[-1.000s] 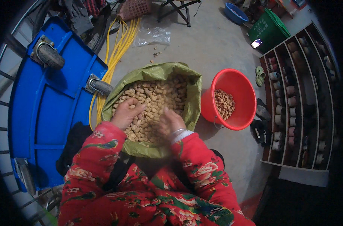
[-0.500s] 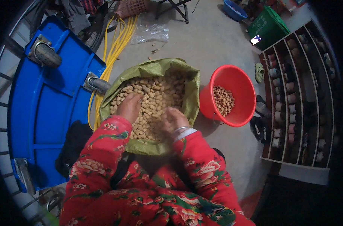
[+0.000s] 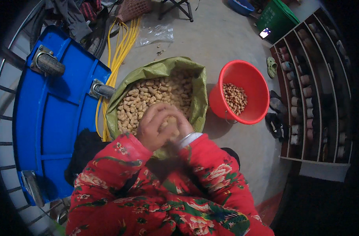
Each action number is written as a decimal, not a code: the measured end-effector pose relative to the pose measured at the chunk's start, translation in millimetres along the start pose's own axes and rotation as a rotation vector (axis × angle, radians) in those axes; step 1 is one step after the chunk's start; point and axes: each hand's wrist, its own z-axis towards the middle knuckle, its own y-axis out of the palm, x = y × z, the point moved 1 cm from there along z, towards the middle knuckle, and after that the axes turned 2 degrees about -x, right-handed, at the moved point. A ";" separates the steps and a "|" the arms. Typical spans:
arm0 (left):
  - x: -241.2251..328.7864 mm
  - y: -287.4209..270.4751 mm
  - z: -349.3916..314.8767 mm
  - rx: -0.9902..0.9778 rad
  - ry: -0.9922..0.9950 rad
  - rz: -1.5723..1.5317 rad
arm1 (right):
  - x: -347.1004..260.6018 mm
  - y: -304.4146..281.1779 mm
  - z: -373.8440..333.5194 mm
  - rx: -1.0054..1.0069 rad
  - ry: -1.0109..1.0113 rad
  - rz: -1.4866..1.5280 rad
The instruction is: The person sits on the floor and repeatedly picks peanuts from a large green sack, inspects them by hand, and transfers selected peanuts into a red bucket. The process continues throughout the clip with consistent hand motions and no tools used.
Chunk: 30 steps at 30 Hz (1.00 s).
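Observation:
My left hand (image 3: 151, 126) and my right hand (image 3: 182, 122) are together over the near side of an open green woven sack (image 3: 203, 100). Their fingers are closed around pale peanuts, only partly visible between them; how many I cannot tell. Unshelled peanuts (image 3: 150, 91) fill the sack below and beyond my hands. A bracelet circles my right wrist. To the right of the sack stands a red bucket (image 3: 253, 84) with a heap of small reddish-tan peanut kernels (image 3: 234, 98) at its bottom.
A blue platform cart (image 3: 61, 114) with casters stands on its side at the left, beside a yellow hose (image 3: 113, 63). A shoe rack (image 3: 305, 98) lines the right, with green clogs (image 3: 271, 67) nearby. A clear plastic bag (image 3: 155, 35) lies beyond the sack.
My hands were apart over the peanuts, the right one blurred. Both have come together near the sack's front edge, with peanuts between them. The view has shifted slightly.

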 end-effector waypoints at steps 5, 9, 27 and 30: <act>10.9 -29.7 4.6 0.153 -0.050 0.002 | -50.7 1.0 -17.8 -0.228 -0.195 0.112; 28.6 -68.3 -5.2 0.197 -0.094 -0.051 | -143.8 -31.3 -47.1 -0.396 -0.491 0.443; -95.2 -20.6 -23.0 -0.530 -0.313 0.757 | -8.4 -5.8 7.8 0.101 -0.466 -1.511; -104.8 -8.8 -30.7 -0.644 -0.301 0.897 | -9.4 -19.7 20.3 0.123 -0.628 -1.912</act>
